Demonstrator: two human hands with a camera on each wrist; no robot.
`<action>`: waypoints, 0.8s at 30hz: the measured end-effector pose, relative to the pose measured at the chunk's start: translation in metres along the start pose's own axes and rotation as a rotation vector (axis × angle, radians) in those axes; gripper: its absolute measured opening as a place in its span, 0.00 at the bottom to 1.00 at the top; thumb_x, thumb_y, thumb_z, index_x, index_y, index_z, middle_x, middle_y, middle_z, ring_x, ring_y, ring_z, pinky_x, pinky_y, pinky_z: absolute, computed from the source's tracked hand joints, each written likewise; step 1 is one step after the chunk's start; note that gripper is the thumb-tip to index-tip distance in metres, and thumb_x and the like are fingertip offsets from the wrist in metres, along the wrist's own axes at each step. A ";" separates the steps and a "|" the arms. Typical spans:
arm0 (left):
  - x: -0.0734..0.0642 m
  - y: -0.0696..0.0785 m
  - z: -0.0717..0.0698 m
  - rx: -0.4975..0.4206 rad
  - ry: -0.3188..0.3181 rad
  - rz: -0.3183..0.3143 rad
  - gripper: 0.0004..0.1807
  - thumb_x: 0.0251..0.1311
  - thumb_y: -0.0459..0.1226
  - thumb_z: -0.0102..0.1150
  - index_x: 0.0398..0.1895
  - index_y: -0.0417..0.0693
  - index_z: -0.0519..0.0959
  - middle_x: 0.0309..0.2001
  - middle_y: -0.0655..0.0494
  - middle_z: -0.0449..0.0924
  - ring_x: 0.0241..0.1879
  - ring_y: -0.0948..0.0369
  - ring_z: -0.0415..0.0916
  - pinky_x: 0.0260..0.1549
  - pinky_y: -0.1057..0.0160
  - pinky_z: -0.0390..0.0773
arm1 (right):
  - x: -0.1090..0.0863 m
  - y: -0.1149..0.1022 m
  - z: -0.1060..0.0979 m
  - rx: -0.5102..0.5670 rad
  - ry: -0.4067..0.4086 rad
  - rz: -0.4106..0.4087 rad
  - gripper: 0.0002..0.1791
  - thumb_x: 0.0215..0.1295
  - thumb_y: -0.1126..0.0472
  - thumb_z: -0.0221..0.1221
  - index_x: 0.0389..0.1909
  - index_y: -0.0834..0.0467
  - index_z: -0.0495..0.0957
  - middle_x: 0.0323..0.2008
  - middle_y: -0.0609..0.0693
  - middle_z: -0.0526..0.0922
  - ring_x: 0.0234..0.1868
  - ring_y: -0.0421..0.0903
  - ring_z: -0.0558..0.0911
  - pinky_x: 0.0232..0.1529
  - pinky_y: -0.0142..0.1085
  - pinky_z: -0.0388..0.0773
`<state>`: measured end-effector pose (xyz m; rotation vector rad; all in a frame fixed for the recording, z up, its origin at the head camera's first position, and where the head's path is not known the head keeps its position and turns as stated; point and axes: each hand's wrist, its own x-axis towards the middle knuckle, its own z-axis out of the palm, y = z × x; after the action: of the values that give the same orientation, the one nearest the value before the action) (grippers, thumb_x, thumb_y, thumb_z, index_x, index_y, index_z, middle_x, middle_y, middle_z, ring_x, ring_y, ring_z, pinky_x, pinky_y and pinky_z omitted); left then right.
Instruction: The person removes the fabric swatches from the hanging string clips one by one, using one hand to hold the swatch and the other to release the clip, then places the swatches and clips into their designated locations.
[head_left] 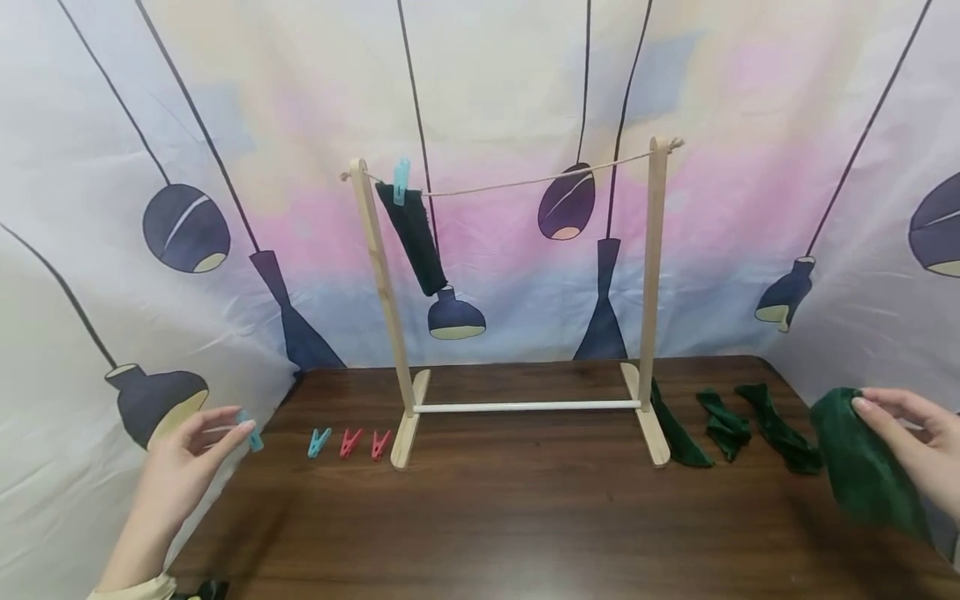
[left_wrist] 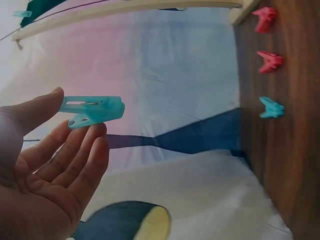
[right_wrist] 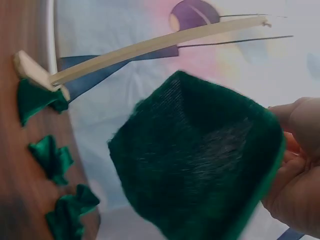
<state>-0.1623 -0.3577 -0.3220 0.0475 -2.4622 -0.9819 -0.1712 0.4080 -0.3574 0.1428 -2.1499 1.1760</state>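
My left hand (head_left: 187, 454) pinches a light blue clothespin (left_wrist: 95, 109) between thumb and fingertips, raised over the table's left side. At the far right, my right hand (head_left: 911, 433) grips the upper edge of a dark green cloth (head_left: 862, 458), which hangs down and spreads wide in the right wrist view. Between the hands stands a small wooden drying rack (head_left: 651, 275) with a string (head_left: 517, 182) tied across its posts. Near the left post, another light blue clothespin (head_left: 401, 182) holds a folded green cloth (head_left: 416, 242) on the string.
On the wooden table (head_left: 525, 517), left of the rack, lie a blue clothespin (head_left: 318, 442) and two red clothespins (head_left: 350, 442). Several crumpled green cloths (head_left: 726, 423) lie right of the rack. A white bar (head_left: 525, 407) joins its feet, and a lamp-patterned curtain (head_left: 495, 83) hangs behind.
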 end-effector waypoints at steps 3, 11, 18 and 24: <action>-0.008 -0.011 0.002 0.019 -0.011 -0.019 0.25 0.66 0.45 0.66 0.56 0.35 0.78 0.36 0.84 0.79 0.36 0.88 0.73 0.31 0.82 0.71 | -0.008 0.003 0.002 -0.143 -0.026 0.022 0.19 0.75 0.65 0.55 0.41 0.32 0.78 0.28 0.18 0.71 0.15 0.28 0.72 0.15 0.24 0.66; -0.011 -0.035 0.009 0.097 -0.055 0.011 0.23 0.66 0.43 0.66 0.55 0.35 0.80 0.39 0.49 0.87 0.34 0.86 0.72 0.29 0.80 0.72 | -0.024 0.021 0.006 -0.402 -0.196 0.226 0.25 0.77 0.52 0.54 0.58 0.73 0.73 0.38 0.65 0.82 0.35 0.42 0.81 0.36 0.41 0.75; -0.009 -0.057 0.015 0.188 -0.143 0.023 0.22 0.66 0.45 0.65 0.52 0.35 0.81 0.42 0.41 0.86 0.33 0.84 0.71 0.31 0.78 0.68 | -0.034 0.043 0.010 -0.422 -0.396 0.320 0.33 0.80 0.45 0.47 0.63 0.74 0.68 0.58 0.81 0.70 0.53 0.80 0.69 0.41 0.67 0.69; -0.009 -0.074 0.020 0.218 -0.190 -0.030 0.24 0.66 0.46 0.65 0.51 0.32 0.81 0.42 0.41 0.85 0.35 0.73 0.76 0.32 0.73 0.71 | -0.039 0.060 0.012 -0.440 -0.488 0.364 0.36 0.80 0.43 0.45 0.62 0.76 0.68 0.59 0.82 0.67 0.54 0.82 0.68 0.40 0.66 0.72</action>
<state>-0.1739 -0.3976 -0.3869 0.0654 -2.7421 -0.7568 -0.1707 0.4257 -0.4275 -0.1848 -2.9089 0.8818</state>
